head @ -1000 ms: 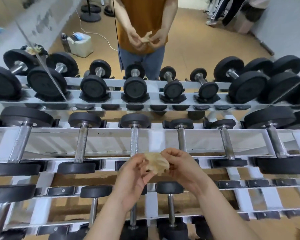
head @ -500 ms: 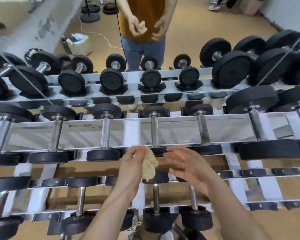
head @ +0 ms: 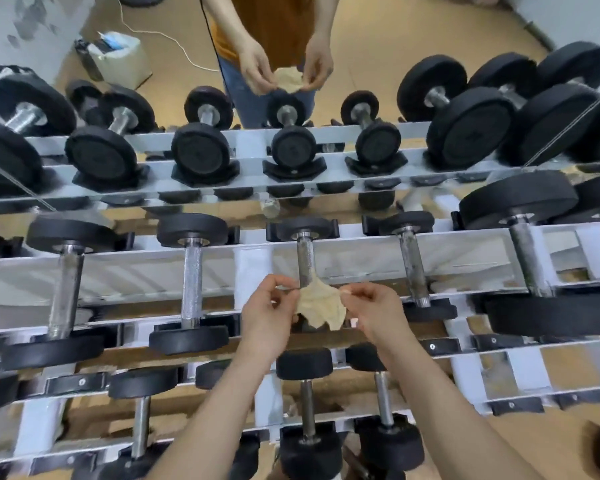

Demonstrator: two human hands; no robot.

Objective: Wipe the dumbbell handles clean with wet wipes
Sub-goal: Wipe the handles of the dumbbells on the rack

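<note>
R hand [head: 378, 310] rejoined L hand [head: 267, 317]; both pinched the wet wipe [head: 321, 304], spreading it before the dumbbell handle [head: 305, 258]; wiping prob. next.

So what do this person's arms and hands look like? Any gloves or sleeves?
No gloves: the left hand and right hand are bare. The forearms are bare too, with no sleeves, watch or bracelet in view, and no rings that I can make out. The mirror shows an orange-brown top and blue jeans.

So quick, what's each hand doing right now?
Left hand: pinching one edge of the wet wipe.
Right hand: pinching the wipe's other edge.
</note>
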